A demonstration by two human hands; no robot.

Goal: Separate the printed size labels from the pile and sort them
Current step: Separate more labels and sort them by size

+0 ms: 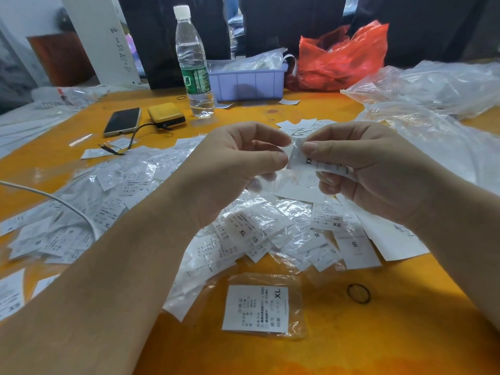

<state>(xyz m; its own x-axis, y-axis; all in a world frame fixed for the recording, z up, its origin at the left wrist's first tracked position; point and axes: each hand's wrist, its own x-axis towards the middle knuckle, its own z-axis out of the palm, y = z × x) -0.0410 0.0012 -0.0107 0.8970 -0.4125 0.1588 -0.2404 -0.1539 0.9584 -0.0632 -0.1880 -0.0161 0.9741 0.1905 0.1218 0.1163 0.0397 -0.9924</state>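
Note:
Above the pile, my right hand (359,163) pinches a white size label (304,159) printed with XX, thumb on its upper edge. My left hand (238,155) meets it from the left, thumb and forefinger pinching the label's left edge. Below both hands a loose pile of white labels in clear sleeves (243,228) spreads across the orange table (378,334); sizes XL, XS, M and S show on some. One XL label in its clear sleeve (259,307) lies apart at the front.
A black rubber band (358,293) lies right of the XL label. A water bottle (192,63), phone (122,121) and yellow power bank (167,115) stand behind. A purple bin (249,79), red bag (341,58) and clear plastic bags (433,104) fill the back right. A white cable (67,204) crosses left.

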